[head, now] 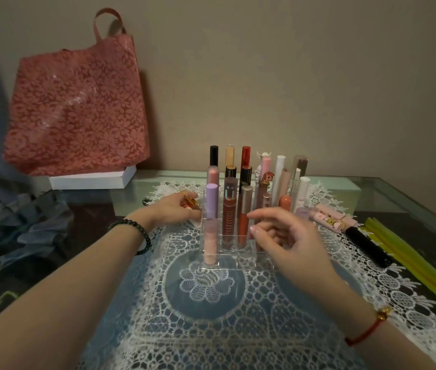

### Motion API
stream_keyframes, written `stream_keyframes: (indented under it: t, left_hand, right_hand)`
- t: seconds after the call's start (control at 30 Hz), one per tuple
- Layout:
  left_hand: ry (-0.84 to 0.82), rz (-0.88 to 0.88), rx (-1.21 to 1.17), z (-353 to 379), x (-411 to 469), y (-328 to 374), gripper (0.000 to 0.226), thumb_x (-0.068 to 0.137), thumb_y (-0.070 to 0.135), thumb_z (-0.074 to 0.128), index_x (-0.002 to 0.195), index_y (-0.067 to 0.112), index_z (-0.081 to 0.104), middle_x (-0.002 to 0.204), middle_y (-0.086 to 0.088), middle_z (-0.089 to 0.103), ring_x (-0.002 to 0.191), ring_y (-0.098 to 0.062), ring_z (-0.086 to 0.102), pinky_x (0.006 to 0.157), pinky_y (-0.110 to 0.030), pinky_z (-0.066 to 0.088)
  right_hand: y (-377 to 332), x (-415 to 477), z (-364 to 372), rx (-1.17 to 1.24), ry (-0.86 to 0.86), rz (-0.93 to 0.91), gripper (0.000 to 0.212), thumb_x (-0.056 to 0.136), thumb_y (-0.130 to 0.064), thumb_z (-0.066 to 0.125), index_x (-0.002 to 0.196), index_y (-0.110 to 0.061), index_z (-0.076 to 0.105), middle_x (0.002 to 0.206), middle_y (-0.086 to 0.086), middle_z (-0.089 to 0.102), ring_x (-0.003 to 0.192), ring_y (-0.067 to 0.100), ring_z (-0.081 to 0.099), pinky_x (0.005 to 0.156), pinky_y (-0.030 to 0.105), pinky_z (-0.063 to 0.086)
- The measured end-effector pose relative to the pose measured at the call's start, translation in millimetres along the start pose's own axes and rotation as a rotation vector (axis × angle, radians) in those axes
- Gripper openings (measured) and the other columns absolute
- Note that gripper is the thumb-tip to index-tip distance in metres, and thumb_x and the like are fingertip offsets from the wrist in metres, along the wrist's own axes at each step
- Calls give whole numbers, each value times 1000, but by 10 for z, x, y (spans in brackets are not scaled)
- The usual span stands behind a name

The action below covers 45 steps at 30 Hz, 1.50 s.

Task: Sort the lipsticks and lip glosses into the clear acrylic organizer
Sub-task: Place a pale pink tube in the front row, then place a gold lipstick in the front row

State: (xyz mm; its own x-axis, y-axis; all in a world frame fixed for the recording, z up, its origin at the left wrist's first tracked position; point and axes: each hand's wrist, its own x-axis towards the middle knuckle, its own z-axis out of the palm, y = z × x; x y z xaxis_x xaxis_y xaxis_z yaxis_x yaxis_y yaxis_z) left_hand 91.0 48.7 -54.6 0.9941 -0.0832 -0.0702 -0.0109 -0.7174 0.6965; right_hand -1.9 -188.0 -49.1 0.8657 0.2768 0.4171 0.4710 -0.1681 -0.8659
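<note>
The clear acrylic organizer [234,259] stands mid-table on a lace doily, with several lipsticks and lip glosses upright in it; a lilac-capped pink tube [210,222] fills its front left slot. My left hand [174,209] is at the organizer's left wall, its fingers curled round what looks like a small gold-and-pink lipstick [191,203]. My right hand [289,239] hovers in front of the organizer's right half with loosely curled fingers and holds nothing. Two pink patterned lipsticks [327,219] and a black tube [369,245] lie loose to the right.
A pink floral tote bag [78,108] leans on the wall at the back left, above a white box [91,178]. Yellow strips [414,260] lie along the glass table's right edge. Sheer fabric [38,225] is bunched at the left.
</note>
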Motion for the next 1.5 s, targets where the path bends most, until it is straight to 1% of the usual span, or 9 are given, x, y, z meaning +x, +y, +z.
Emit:
stream_keyframes:
  t: [0.33,0.5,0.6,0.67,0.8,0.97,1.17,1.37,1.5]
  left_hand:
    - [-8,-3,-36,-39,-11,-25,39,79,25,64,115,15,53,106,-6,60,95,-16,57,84,-26,44]
    - [148,44,-138,-50,-50,-124,22,80,27,64,99,14,60,84,3,66,68,-2,61,56,-11,47]
    - [228,68,-169,-34,-51,-192,19,80,26,65,92,12,64,85,-3,69,79,-15,65,74,-25,53]
    - [307,69,-200,-30,-58,-226,15,78,23,67,90,14,65,88,-6,69,82,-17,65,76,-27,52]
    - [469,121,-528,-52,-97,-196,17,76,6,67,87,19,65,92,-5,65,68,-4,63,59,-11,48]
    - [610,226,-774,-90,-184,-49,28,76,1,65,100,13,61,90,1,61,84,-9,59,67,-13,48]
    - [754,476,-981,-243,-530,277,30,76,-3,63,94,22,61,85,8,67,87,-7,62,80,-21,49]
    - [642,630,-1007,-50,-997,573,34,64,16,72,96,23,61,90,6,70,92,-8,62,80,-19,47]
    - [549,682,-943,221,-1186,726,34,62,13,70,93,24,62,90,6,70,90,-7,64,76,-15,48]
  right_hand:
    - [31,8,5,-22,15,-17,23,81,-7,61,88,-29,65,73,4,64,63,6,55,58,13,46]
    - [41,2,7,-55,6,-32,23,82,-8,60,88,-30,64,74,3,65,64,7,56,60,14,47]
    - [45,0,5,-67,8,-44,22,82,-8,60,89,-29,64,73,1,65,64,5,55,60,13,47]
    - [61,0,7,-74,6,-44,22,82,-8,60,89,-29,64,73,0,65,65,7,56,61,15,48]
    - [107,10,23,-82,4,-28,23,82,-10,59,89,-32,63,73,-1,65,68,13,59,62,18,50]
    - [124,4,42,-81,-5,-48,23,80,-15,58,89,-36,62,73,-3,64,68,10,59,63,20,51]
    - [43,-12,90,-32,9,-80,26,78,-14,58,88,-38,61,78,-13,62,71,3,57,65,17,51]
    - [-139,-40,182,-6,-15,-170,32,75,-15,60,95,-39,57,84,-15,62,75,2,57,68,14,49]
    - [-204,-49,232,49,-52,-205,35,73,-19,61,98,-43,56,91,-15,62,77,7,58,72,22,53]
